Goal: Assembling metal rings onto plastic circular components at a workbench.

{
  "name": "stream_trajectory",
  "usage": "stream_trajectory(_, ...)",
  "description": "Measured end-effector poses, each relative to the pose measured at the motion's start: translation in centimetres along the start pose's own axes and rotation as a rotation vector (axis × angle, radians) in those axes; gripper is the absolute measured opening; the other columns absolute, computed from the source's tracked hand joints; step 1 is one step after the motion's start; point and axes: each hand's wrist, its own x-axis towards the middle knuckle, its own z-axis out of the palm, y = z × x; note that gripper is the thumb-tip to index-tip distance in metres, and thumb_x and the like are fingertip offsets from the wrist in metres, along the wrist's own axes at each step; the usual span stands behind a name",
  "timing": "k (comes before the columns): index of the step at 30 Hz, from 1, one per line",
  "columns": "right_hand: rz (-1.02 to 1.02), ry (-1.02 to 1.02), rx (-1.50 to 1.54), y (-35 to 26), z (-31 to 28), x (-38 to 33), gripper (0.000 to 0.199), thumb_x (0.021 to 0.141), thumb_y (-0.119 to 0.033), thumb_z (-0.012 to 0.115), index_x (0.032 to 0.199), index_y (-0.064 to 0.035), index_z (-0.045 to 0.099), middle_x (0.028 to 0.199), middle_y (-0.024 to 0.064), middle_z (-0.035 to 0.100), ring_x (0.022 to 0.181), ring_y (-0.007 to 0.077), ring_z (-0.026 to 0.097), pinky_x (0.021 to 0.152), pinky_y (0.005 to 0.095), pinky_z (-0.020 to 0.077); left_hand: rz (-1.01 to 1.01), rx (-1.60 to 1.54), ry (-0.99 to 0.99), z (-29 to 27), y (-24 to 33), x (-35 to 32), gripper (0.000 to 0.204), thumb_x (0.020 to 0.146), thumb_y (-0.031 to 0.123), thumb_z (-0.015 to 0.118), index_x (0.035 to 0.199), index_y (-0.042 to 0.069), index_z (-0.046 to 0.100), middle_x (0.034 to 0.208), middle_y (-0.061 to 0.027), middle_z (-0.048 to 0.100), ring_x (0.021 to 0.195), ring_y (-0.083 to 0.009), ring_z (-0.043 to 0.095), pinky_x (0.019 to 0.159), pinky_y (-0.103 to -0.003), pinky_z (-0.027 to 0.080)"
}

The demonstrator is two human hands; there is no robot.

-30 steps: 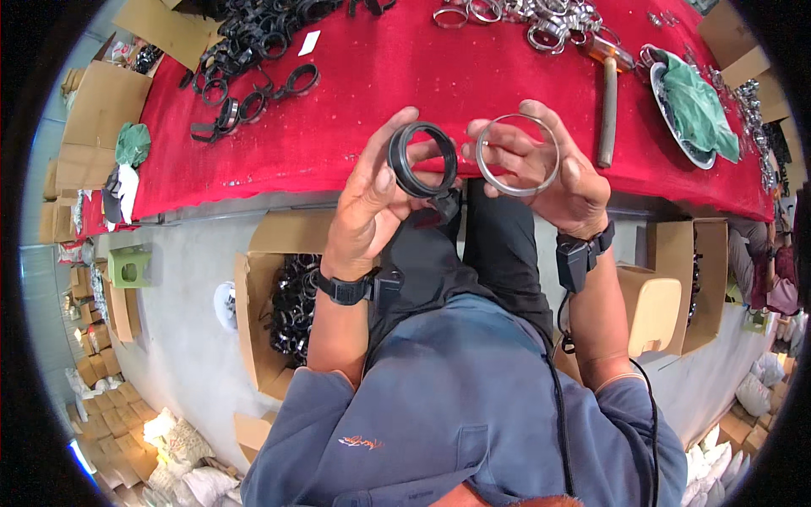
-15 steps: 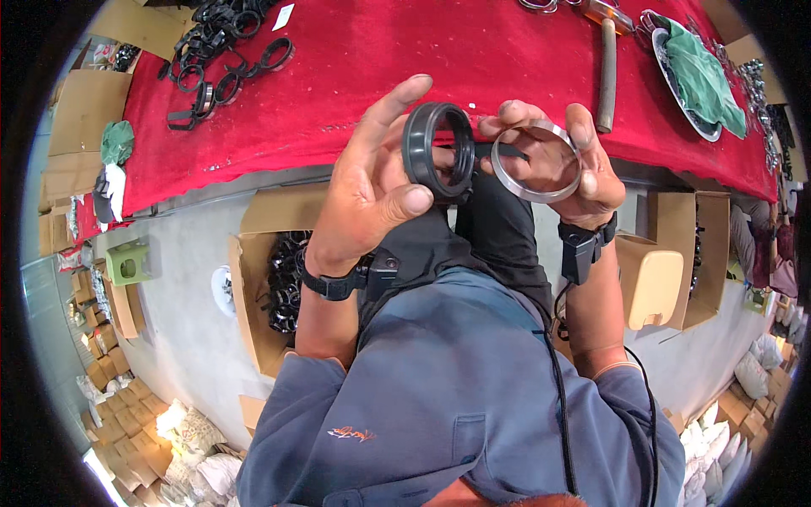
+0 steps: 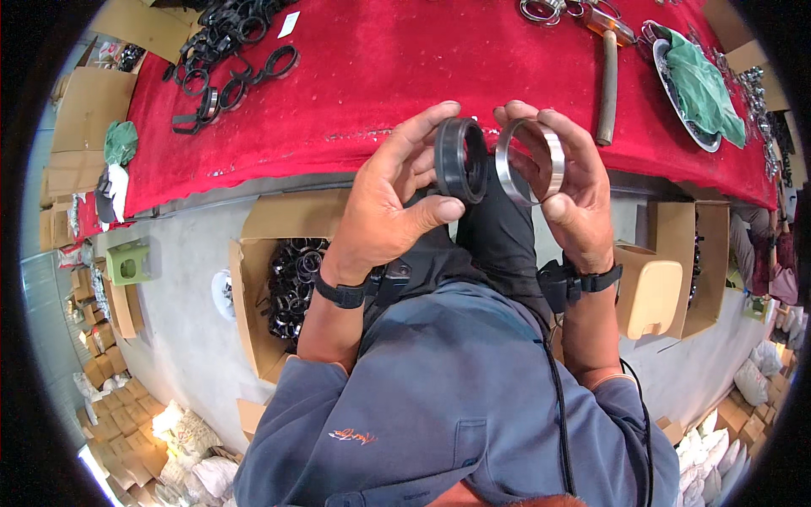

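My left hand [image 3: 390, 190] is closed around a thick black rubber ring [image 3: 453, 160], thumb on its near edge and fingers on the far side. In my right hand [image 3: 583, 190] a thin shiny metal ring [image 3: 553, 165] is gripped between the thumb below and the fingers above. Both rings stand on edge, side by side with a narrow gap between them, above my lap near the table's front edge.
A red cloth covers the table [image 3: 380, 59]. Black rings [image 3: 228, 89] lie piled at its far left. A hammer [image 3: 607, 93] and a tray with green cloth [image 3: 697, 89] lie right. Cardboard boxes [image 3: 245, 296] with black rings and a yellowish stool [image 3: 655, 291] flank my legs.
The black ring has moved right and the metal ring has turned more edge-on, bringing the two closer together. Both hands keep their hold, and my left fingers have curled in around the black ring.
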Motion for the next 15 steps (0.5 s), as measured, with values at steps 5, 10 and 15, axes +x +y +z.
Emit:
stream_trajectory(5,0.017,-0.019,-0.098,-0.57,0.9,-0.3,0.082,0.091,-0.016,0.088,0.157,0.0033,0.044,0.165,0.0255,0.045,0.154,0.0336,0.045,0.127,0.0483,0.0361,0.045,0.144,-0.009,0.41,-0.21,0.19,0.097,0.085,0.016,0.093,0.164,0.002,0.039,0.158,-0.0164,0.052,0.144,-0.0293,0.056,0.12,-0.044,0.047)
stream_trajectory(10,-0.004,-0.054,-0.334,-0.39,1.03,-0.83,0.077,0.089,-0.015,0.088,0.154,-0.0003,0.05,0.166,0.0235,0.045,0.155,0.0355,0.044,0.127,0.0488,0.0383,0.025,0.337,-0.049,0.22,-0.41,0.21,0.099,0.084,0.021,0.094,0.164,0.0,0.039,0.161,-0.0179,0.05,0.147,-0.0289,0.052,0.124,-0.045,0.042)
stream_trajectory(15,-0.031,-0.053,-0.381,-0.08,1.13,-0.95,0.074,0.089,-0.015,0.088,0.152,-0.0006,0.052,0.167,0.0245,0.044,0.155,0.036,0.044,0.126,0.0491,0.0392,0.053,0.483,-0.072,0.24,-0.05,0.27,0.097,0.082,0.014,0.094,0.162,0.002,0.042,0.162,-0.0177,0.05,0.147,-0.0304,0.053,0.124,-0.046,0.043)
